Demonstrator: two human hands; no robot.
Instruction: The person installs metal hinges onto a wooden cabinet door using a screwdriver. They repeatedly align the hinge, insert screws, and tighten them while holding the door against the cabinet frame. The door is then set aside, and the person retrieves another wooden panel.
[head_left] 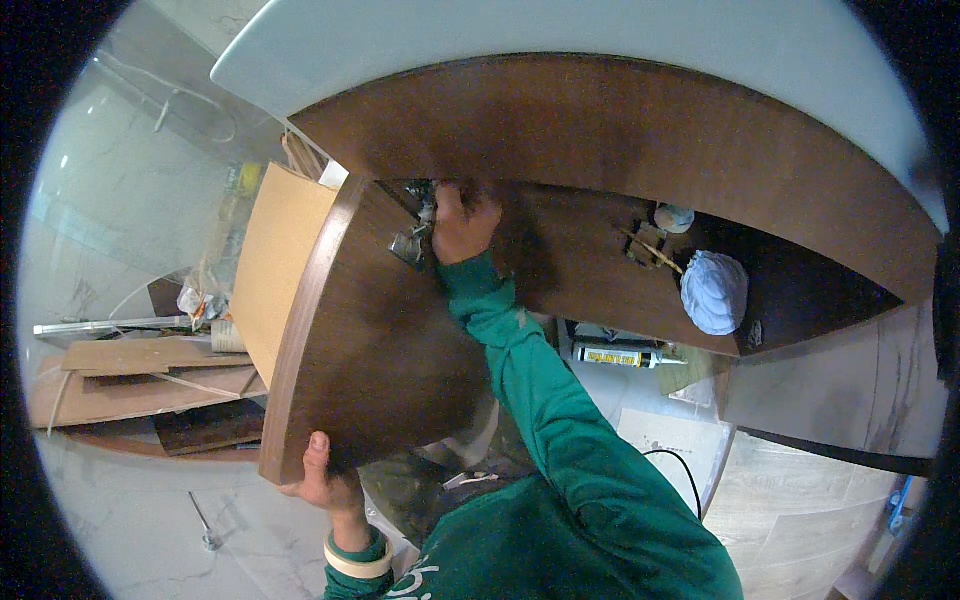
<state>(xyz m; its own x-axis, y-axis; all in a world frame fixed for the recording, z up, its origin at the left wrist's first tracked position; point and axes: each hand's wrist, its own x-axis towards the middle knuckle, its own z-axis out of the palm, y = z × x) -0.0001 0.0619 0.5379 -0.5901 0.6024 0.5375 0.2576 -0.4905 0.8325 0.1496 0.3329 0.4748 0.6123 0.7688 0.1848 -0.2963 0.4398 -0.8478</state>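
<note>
A brown wood-grain cabinet door [370, 340] stands swung open at the left of a brown cabinet [580, 115]. My left hand [325, 488] holds the door's near lower corner, thumb on its inner face and fingers behind its edge. A metal hinge [409, 246] sits on the door close to the cabinet opening. Right beside it, my right hand [465, 225] reaches in under the cabinet's front panel with curled fingers. The fingertips are partly hidden, so what they pinch cannot be made out. A pale ring-shaped band [358, 567] circles my left wrist.
Inside the cabinet lie a bluish-white cloth bundle [714, 292] and a small round container [674, 217]. A sealant tube [620, 356] lies below it. Boards [150, 380] are stacked at the left, and a screwdriver-like tool [204, 525] rests on the floor. A pale countertop [600, 28] overhangs the cabinet.
</note>
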